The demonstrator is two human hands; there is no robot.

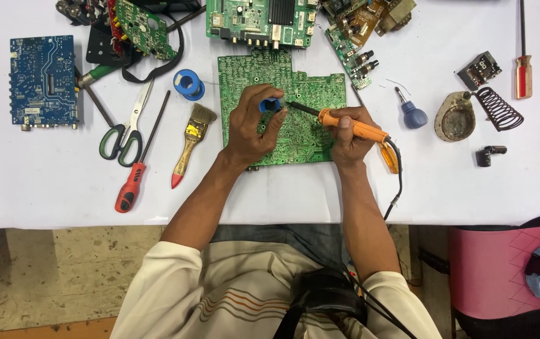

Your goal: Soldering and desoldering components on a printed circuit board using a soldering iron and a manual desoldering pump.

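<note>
A large green circuit board (307, 88) lies solder-side up in the middle of the white table. My left hand (254, 129) rests on it and pinches a small blue spool of solder (270, 105) between thumb and fingers. My right hand (348, 135) grips an orange-handled soldering iron (351, 125). Its dark tip (292, 105) points left and sits right beside the blue spool, just above the board. The iron's black cord (397, 182) runs off the table's front edge.
Left of the board lie a paintbrush (191, 141), a blue solder reel (189, 83), scissors (125, 132), a red screwdriver (133, 182) and a blue circuit board (43, 81). More boards (260, 22) sit behind. A coil iron stand (471, 113) and blue-handled tool (411, 113) are right.
</note>
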